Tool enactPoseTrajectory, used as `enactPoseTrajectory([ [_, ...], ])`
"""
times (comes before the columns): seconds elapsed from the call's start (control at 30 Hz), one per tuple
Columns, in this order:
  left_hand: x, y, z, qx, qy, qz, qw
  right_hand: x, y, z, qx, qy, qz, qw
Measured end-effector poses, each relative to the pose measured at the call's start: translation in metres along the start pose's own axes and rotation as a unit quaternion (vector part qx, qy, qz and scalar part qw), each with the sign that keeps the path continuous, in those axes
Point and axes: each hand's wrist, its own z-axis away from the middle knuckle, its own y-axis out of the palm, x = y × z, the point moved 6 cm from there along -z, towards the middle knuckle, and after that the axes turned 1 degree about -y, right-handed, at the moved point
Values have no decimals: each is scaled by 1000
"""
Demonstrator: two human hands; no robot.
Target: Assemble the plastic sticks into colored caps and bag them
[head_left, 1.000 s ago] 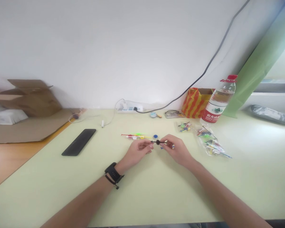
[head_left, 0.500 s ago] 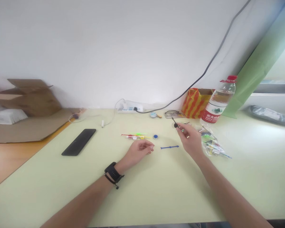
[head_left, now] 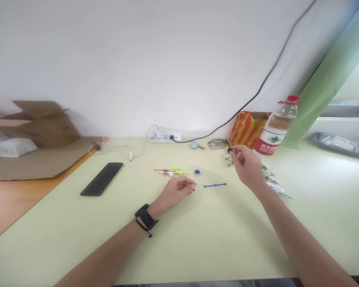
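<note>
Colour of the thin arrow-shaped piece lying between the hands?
The thin, arrow-shaped, plastic-looking piece is blue, seen in the head view.

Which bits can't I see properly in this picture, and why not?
All in the head view:
Black piece: the right hand hides part of it.
Parts bag: the right hand covers its left side.
Left hand: curled fingers hide its palm.
Striped bag: the bottle hides its right side.
Bottle's smallest print: too tiny and blurred.

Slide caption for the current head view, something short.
Right hand pinching a black piece, left hand beside a blue arrow on the table.
</note>
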Motion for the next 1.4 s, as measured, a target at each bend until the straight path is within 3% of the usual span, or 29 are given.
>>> enactPoseTrajectory([
  [0.1,1,0,0,3,4,-2,1000,-9,11,1,48,4,16,999],
  [0.17,3,-1,0,4,6,-6,1000,-16,26,6,112,7,31,993],
  [0.3,4,-1,-1,3,9,-17,1000,-28,61,26,290,20,84,953],
  [0.37,3,0,-1,6,11,-21,1000,-34,67,31,325,35,107,939],
  [0.63,2,0,-1,11,11,-26,1000,-32,55,33,271,23,66,960],
  [0.77,3,0,-1,11,22,-33,999,-12,56,40,354,-6,-48,934],
  [0.87,4,0,-1,10,27,-35,999,1,56,44,399,-17,-73,914],
  [1.33,-2,2,2,15,25,-33,999,16,58,48,405,-47,-70,910],
  [1.4,-2,2,2,13,20,-30,999,19,56,48,383,-41,-80,919],
])
